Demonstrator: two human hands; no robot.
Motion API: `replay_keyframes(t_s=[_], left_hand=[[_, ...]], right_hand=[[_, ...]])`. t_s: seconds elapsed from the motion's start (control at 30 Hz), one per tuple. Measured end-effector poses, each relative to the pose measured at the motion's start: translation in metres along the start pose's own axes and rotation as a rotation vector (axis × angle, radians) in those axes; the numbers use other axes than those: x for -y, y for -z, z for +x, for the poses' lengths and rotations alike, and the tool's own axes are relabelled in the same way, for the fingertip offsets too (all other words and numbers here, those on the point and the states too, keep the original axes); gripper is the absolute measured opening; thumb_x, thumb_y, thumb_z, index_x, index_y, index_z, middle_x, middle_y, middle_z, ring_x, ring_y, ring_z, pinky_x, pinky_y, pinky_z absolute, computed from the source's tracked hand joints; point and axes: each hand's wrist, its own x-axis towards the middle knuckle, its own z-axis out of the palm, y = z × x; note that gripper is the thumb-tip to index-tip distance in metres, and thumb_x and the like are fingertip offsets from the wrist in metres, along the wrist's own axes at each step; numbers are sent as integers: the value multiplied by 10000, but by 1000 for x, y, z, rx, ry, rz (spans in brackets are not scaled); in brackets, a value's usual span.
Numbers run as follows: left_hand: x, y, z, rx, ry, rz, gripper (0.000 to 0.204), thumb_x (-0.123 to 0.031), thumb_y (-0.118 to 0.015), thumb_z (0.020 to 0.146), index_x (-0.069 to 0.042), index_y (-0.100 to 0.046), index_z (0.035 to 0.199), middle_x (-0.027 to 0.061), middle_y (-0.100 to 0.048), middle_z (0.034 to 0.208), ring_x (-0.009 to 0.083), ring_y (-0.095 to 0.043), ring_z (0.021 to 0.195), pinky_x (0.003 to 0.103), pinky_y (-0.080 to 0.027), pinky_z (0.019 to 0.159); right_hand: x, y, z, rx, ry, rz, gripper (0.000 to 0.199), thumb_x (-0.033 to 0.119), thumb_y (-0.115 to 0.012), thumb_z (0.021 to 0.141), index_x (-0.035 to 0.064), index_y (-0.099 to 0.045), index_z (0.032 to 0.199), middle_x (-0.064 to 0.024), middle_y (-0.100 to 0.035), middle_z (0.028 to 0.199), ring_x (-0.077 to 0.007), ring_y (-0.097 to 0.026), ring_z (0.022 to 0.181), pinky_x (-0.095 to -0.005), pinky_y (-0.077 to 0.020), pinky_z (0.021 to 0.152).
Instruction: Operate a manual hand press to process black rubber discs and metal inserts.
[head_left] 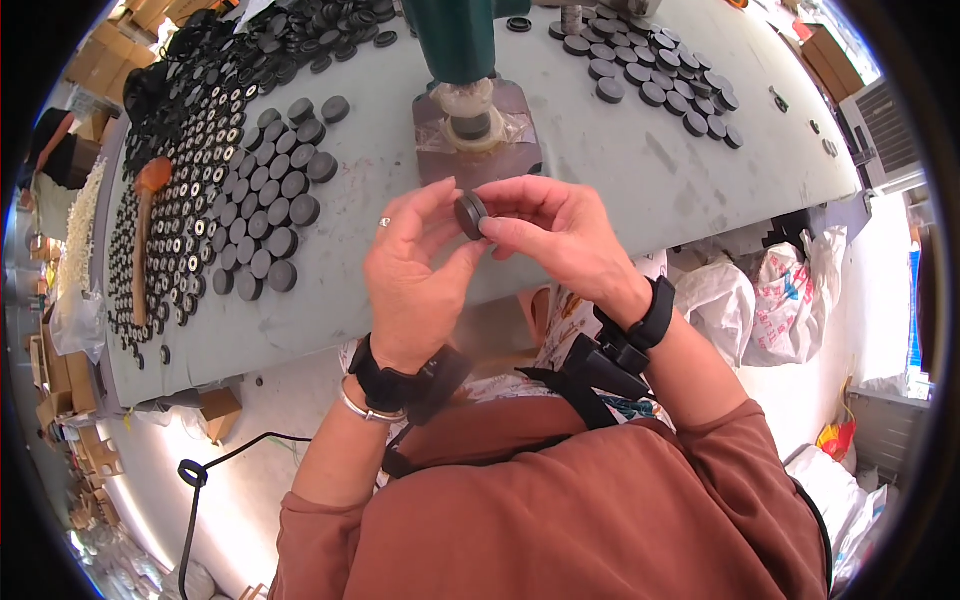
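Observation:
Above the near edge of the table, a black round disc (468, 216) is held nearly on edge between my hands. It looks like two thin round layers face to face, with a groove around the rim. My right hand (570, 235) pinches it between thumb and fingers. Around its other side curl the thumb and fingertips of my left hand (415, 280), closed on the rim; part of that contact is hidden. Just beyond my fingers stands a green press (458, 42) over a metal base plate (435, 160). Another dark round piece (470, 126) sits under the press head.
Thick dark discs (262, 205) and small ringed parts (205, 190) cover the table's left side, beside an orange-headed hammer (142, 240). More discs (655, 75) lie far right. Black parts (300, 45) are heaped at the back. White sacks (780, 300) rest right of the table.

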Motion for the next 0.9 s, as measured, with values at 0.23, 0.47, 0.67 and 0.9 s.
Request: replay_keyframes(t_s=[0.23,0.47,0.67,0.9], left_hand=[[5,-1,-3,16,-120,100,462,178,-623,730,7,-562,1155,76,-481,1160,185,-537,1078,311,-500,905],[-2,8,-5,127,107,159,435,80,-597,813,12,-514,1235,78,-545,1097,194,-601,983,318,-541,821],[-12,11,7,47,607,-400,361,-91,-579,893,50,-511,1218,149,-588,1107,214,-645,898,320,-559,780],[-4,15,5,86,638,-403,274,-90,-553,914,14,-537,1167,110,-607,1069,208,-639,924,326,-544,835]], right_hand=[[-9,6,0,105,54,104,383,50,-665,805,-64,-557,1155,-68,-624,979,-83,-587,831,-226,-498,753],[-21,10,1,134,158,29,302,36,-667,794,-34,-553,1065,-5,-587,871,-50,-540,770,-214,-478,690],[-26,15,-2,71,251,-242,351,76,-673,750,25,-592,1088,-15,-585,812,-84,-536,720,-236,-463,656],[-22,9,-6,34,285,-288,330,93,-641,755,22,-641,1076,-63,-634,770,-119,-591,701,-255,-495,670]])
